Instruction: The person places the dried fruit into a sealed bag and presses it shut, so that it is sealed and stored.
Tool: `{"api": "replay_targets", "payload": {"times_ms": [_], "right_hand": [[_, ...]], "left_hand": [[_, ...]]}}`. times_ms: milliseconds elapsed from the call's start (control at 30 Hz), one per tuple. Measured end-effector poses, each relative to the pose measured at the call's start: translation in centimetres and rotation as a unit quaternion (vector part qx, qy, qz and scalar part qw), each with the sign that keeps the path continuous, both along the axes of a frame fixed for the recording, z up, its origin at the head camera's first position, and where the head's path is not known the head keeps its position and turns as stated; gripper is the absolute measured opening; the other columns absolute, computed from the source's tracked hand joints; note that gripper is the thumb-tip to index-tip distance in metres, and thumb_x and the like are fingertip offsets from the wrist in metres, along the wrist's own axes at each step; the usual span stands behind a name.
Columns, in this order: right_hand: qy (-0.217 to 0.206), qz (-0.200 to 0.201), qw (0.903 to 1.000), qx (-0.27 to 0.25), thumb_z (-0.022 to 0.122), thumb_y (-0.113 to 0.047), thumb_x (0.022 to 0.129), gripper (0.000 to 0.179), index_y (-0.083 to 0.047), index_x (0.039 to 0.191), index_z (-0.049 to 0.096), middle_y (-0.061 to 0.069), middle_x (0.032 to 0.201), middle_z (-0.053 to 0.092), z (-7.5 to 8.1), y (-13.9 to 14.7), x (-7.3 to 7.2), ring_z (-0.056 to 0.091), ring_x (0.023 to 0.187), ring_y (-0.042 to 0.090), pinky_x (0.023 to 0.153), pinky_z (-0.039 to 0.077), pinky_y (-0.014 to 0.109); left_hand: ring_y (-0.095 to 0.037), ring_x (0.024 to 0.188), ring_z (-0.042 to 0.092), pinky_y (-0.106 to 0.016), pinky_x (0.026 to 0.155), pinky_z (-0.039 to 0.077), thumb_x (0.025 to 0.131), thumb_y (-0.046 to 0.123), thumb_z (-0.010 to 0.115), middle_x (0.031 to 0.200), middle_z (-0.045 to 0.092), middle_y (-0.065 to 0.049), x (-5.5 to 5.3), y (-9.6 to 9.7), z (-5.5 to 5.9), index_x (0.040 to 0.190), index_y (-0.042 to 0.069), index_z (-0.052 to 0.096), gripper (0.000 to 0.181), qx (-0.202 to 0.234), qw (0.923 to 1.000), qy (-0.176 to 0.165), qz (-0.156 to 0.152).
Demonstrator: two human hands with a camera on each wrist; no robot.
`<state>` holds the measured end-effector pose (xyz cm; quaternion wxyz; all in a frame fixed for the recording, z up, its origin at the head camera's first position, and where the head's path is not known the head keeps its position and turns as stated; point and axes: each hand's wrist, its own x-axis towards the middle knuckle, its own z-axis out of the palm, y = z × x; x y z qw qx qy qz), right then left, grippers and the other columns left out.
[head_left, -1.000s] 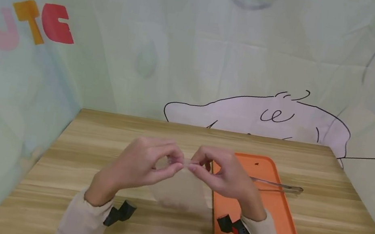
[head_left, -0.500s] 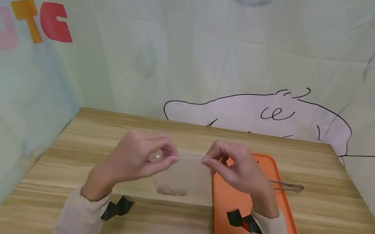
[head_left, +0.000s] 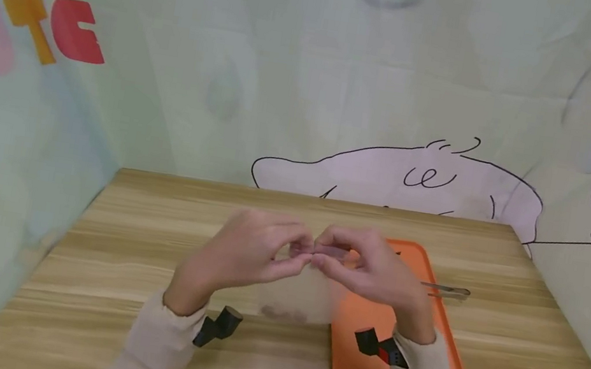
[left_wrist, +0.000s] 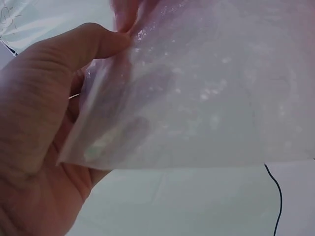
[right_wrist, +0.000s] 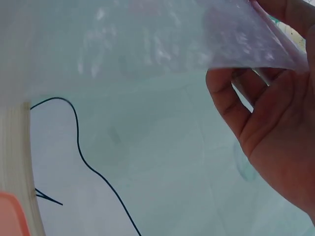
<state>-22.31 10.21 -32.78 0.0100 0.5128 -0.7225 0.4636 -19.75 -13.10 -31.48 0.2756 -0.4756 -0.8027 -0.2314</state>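
Note:
A clear plastic bag point(head_left: 301, 292) hangs over the middle of the table, with brownish contents along its bottom that are too blurred to name. My left hand point(head_left: 250, 248) pinches its top edge between thumb and fingers. Right beside it, my right hand point(head_left: 382, 274) pinches the same edge, and the fingertips of both hands nearly meet. In the left wrist view the see-through plastic point(left_wrist: 206, 103) spreads across from the thumb and fingers. The right wrist view shows the bag point(right_wrist: 142, 44) above the palm, its far part cut off by the frame.
An orange tray point(head_left: 365, 344) lies on the wooden table point(head_left: 159, 240) below my right arm. Metal tongs point(head_left: 449, 291) stick out over the tray's right rim. A tiny dark bit point(head_left: 398, 252) lies near its far end. A printed cloth point(head_left: 192, 65) hangs behind the table.
My hands were together, drew apart along the bag's top edge half a second ago, and are now together again, the left having moved right. The tray and tongs stay put.

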Motion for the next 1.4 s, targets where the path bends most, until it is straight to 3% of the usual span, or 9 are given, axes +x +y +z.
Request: {"api": "replay_targets", "payload": {"times_ms": [100, 300, 600, 733, 967, 1033, 1200, 1300, 1400], "right_hand": [[0.021, 0.006, 0.9995, -0.023, 0.065, 0.003, 0.094, 0.014, -0.01, 0.092, 0.068, 0.001, 0.083, 0.066, 0.1, -0.2, 0.1, 0.059, 0.077, 0.011, 0.071, 0.052, 0.028], [0.053, -0.012, 0.9968, -0.058, 0.066, 0.005, 0.092, 0.017, -0.012, 0.091, 0.067, -0.006, 0.08, 0.059, 0.5, 0.1, 0.6, 0.052, 0.073, 0.01, 0.062, 0.046, 0.026], [0.123, -0.043, 0.99, -0.054, 0.064, -0.004, 0.095, 0.009, -0.012, 0.093, 0.068, -0.007, 0.08, 0.065, 1.1, -0.5, 1.2, 0.057, 0.069, 0.006, 0.061, 0.051, 0.024], [0.149, -0.072, 0.9841, -0.064, 0.063, -0.006, 0.097, 0.008, -0.01, 0.091, 0.068, -0.007, 0.077, 0.063, 1.3, -0.4, 1.4, 0.054, 0.067, 0.005, 0.056, 0.047, 0.021], [0.126, -0.101, 0.9843, -0.071, 0.065, 0.004, 0.09, 0.015, -0.011, 0.089, 0.067, -0.007, 0.077, 0.063, 1.8, 0.5, 1.8, 0.056, 0.068, 0.006, 0.058, 0.049, 0.021], [0.132, -0.11, 0.9832, -0.063, 0.066, 0.003, 0.089, 0.015, -0.012, 0.09, 0.068, -0.005, 0.079, 0.065, 1.9, 0.6, 1.9, 0.059, 0.071, 0.006, 0.061, 0.051, 0.022], [0.195, -0.138, 0.9704, -0.037, 0.069, -0.002, 0.09, 0.009, -0.011, 0.09, 0.068, -0.003, 0.084, 0.068, 2.3, -0.2, 2.3, 0.062, 0.074, 0.007, 0.066, 0.053, 0.024], [0.215, -0.152, 0.9643, -0.027, 0.071, -0.004, 0.09, 0.009, -0.013, 0.089, 0.068, -0.007, 0.082, 0.066, 2.4, -0.8, 2.6, 0.057, 0.069, 0.005, 0.06, 0.047, 0.02], [0.209, -0.156, 0.965, -0.026, 0.071, -0.005, 0.09, 0.009, -0.013, 0.088, 0.067, -0.008, 0.081, 0.064, 2.4, -1.0, 2.7, 0.052, 0.065, 0.004, 0.056, 0.041, 0.017]], "left_hand": [[-0.003, 0.065, 0.061, -0.014, 0.057, 0.046, 0.086, 0.01, 0.073, 0.076, 0.065, 0.006, 0.1, 0.2, 0.3, 0.083, 0.012, 0.066, 0.008, 0.015, 0.9994, -0.026, -0.016], [-0.006, 0.075, 0.066, -0.024, 0.066, 0.055, 0.086, 0.006, 0.072, 0.081, 0.068, 0.004, 0.1, -0.4, 0.5, 0.09, 0.01, 0.067, 0.007, 0.065, 0.9942, -0.074, -0.043], [-0.005, 0.068, 0.062, -0.018, 0.061, 0.052, 0.085, 0.003, 0.072, 0.076, 0.066, 0.003, 0.0, 0.1, 0.7, 0.083, 0.008, 0.066, 0.008, 0.08, 0.9948, -0.014, -0.061], [-0.006, 0.071, 0.063, -0.02, 0.06, 0.051, 0.09, 0.01, 0.072, 0.079, 0.068, 0.003, 0.0, -0.2, 0.8, 0.087, 0.007, 0.068, 0.006, 0.102, 0.9926, -0.029, -0.06], [-0.007, 0.071, 0.058, -0.02, 0.066, 0.049, 0.087, 0.001, 0.071, 0.079, 0.066, 0.005, 0.1, -1.8, 1.1, 0.085, 0.011, 0.068, 0.01, 0.159, 0.9831, -0.069, -0.058], [-0.006, 0.071, 0.058, -0.019, 0.067, 0.049, 0.087, 0.0, 0.071, 0.079, 0.066, 0.005, 0.1, -1.8, 1.1, 0.085, 0.01, 0.068, 0.01, 0.156, 0.9837, -0.066, -0.059], [-0.007, 0.069, 0.058, -0.019, 0.063, 0.049, 0.091, 0.005, 0.069, 0.076, 0.063, 0.003, 0.1, -1.2, 1.1, 0.086, 0.008, 0.067, 0.007, 0.136, 0.9884, -0.027, -0.061], [-0.006, 0.067, 0.057, -0.018, 0.059, 0.048, 0.094, 0.009, 0.067, 0.074, 0.062, 0.002, 0.1, -0.6, 1.1, 0.086, 0.007, 0.067, 0.008, 0.129, 0.9893, -0.009, -0.067], [-0.006, 0.066, 0.058, -0.017, 0.059, 0.048, 0.095, 0.01, 0.068, 0.074, 0.062, 0.002, 0.1, -0.3, 0.9, 0.087, 0.007, 0.067, 0.009, 0.135, 0.9878, -0.015, -0.075]]}}
